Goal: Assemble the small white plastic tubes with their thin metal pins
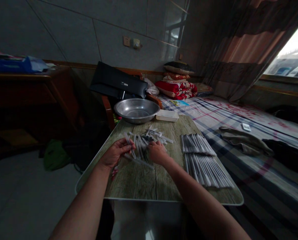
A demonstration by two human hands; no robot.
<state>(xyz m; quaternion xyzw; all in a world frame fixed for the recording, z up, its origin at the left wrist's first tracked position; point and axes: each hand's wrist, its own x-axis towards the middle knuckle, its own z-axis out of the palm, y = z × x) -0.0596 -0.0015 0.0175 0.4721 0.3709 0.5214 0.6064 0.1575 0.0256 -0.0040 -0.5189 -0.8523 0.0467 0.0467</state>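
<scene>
My left hand is closed around a clear plastic tube that looks like a pen barrel and stands up at a tilt. Over the right side of a loose pile of clear tubes, my right hand has its fingers curled down. Its fingertips are hidden, so what they pinch does not show. One more clear tube lies slanting on the table just below both hands. Thin dark pieces are mixed into the back of the pile.
On the wooden-topped table, rows of similar slim tubes lie at the right. A metal basin and a white tray stand at the back. Small red-and-white pieces are by my left wrist. A bed borders the right side.
</scene>
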